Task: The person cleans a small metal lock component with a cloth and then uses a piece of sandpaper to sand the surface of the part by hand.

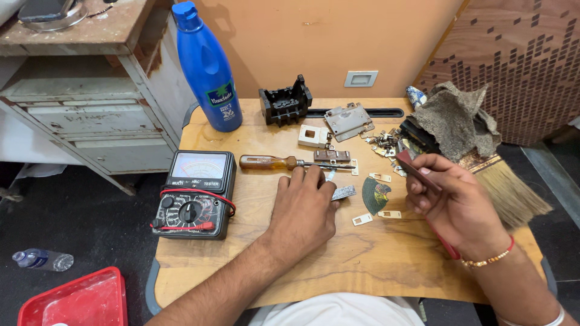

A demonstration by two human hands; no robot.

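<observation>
Left hand [304, 208] lies palm-down on the counter [374, 253], fingers spread flat, gripping nothing, fingertips pressing a small grey strip [344, 192] against the wood. Just above the knuckles lies a wooden-handled screwdriver [284, 162], blade pointing right. Right hand [454, 202] is lifted, fingers curled tight around a slim dark red tool [415, 170], tip up toward the pile of small metal clips [382, 143]. Between the hands: a dark green half-disc [375, 195] and a few pale little plates [362, 220]. Further out, a black multimeter [194, 194] with red leads sits at the left edge, a blue bottle [208, 69] stands behind it, a black plastic housing [285, 102] at the back, and a brush [504, 184] under a rag [456, 118] to the right.
</observation>
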